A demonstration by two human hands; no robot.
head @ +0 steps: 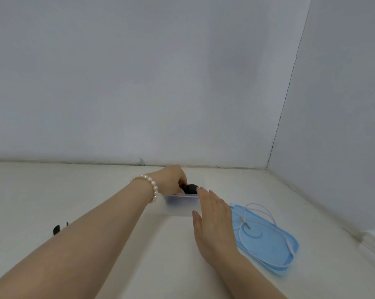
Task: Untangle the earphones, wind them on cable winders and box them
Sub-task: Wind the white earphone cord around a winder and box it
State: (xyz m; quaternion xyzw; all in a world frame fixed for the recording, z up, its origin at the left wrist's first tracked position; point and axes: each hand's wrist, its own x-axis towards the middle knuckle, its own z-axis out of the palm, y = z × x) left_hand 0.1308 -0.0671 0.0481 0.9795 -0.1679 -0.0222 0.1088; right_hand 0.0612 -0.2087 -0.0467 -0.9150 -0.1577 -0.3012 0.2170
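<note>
Near the table's far edge, the left hand pinches a black wound bundle over the clear box; the right hand, fingers straight, steadies its wall. Best lowered flat, so loops stay wound

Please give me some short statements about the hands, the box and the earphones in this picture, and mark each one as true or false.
1. The left hand holds a black object above the clear box. True.
2. The right hand grips the white earphones. False: its fingers are straight against the box side.
3. The white earphones lie on the blue lid. True.
4. The blue lid closes the box. False: it lies on the table, right of the box.
5. The pearl bracelet is on the left wrist. True.
</note>
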